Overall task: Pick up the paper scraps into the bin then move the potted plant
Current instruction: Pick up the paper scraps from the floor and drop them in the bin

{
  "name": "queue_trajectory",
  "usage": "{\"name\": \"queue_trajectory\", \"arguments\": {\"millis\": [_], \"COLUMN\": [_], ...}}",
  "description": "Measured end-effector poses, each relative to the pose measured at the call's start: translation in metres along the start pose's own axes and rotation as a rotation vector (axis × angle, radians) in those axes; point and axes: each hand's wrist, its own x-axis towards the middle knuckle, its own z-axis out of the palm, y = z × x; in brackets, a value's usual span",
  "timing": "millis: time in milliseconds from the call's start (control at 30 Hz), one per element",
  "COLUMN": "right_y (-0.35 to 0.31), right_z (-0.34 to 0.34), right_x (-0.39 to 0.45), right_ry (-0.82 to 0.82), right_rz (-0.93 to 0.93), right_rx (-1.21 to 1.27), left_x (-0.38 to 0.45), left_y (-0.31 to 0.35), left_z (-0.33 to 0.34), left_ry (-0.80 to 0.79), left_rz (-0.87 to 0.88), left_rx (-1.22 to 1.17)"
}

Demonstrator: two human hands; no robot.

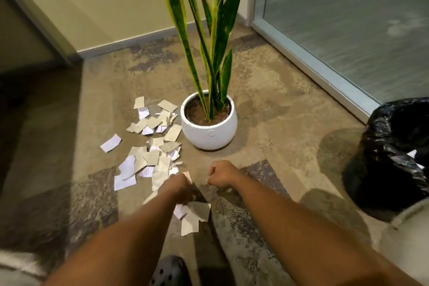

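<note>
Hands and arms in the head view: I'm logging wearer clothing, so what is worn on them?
Nothing: the left hand and right hand are bare, without gloves. Both forearms are uncovered up to the frame's lower edge; no sleeves, watch or bracelets show. Rings cannot be told, since the fingers are blurred.

Office corridor corner: mottled brown-grey carpet tiles (267, 90), frosted glass partition in aluminium frame (348, 30), beige wall with grey skirting (111, 7).
</note>
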Motion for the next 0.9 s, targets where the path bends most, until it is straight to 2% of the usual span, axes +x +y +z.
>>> {"name": "queue_trajectory", "arguments": {"millis": [200,267,367,433,567,700,800,900], "right_y": [-0.015,-0.017,-0.022,-0.026,-0.036,-0.039,-0.038,-0.044], "right_z": [0.057,0.076,0.096,0.103,0.11,0.112,0.11,0.114], "right_x": [0.013,0.014,0.013,0.015,0.02,0.025,0.027,0.025], "right_ry": [-0.061,-0.059,0.002,0.01,-0.04,-0.049,-0.014,0.01], "right_rz": [-0.049,-0.078,-0.049,-0.014,0.05,0.091,0.098,0.117], "right_rx": [-0.218,-0.373,-0.456,-0.454,-0.346,-0.297,-0.294,-0.376], "left_x": [-0.002,-0.001,0.002,0.004,0.005,0.01,0.009,0.013], "left_y": [-0.046,-0.056,-0.067,-0.075,-0.078,-0.074,-0.071,-0.07], "left_z": [0.018,0.021,0.028,0.033,0.039,0.038,0.031,0.032], "left_ry": [0.191,0.25,0.23,0.209,0.237,0.164,0.092,0.146], "left_rz": [-0.079,-0.129,-0.256,-0.301,-0.333,-0.31,-0.288,-0.221], "left_rx": [0.193,0.116,-0.098,-0.14,-0.115,-0.393,-0.297,-0.229]}}
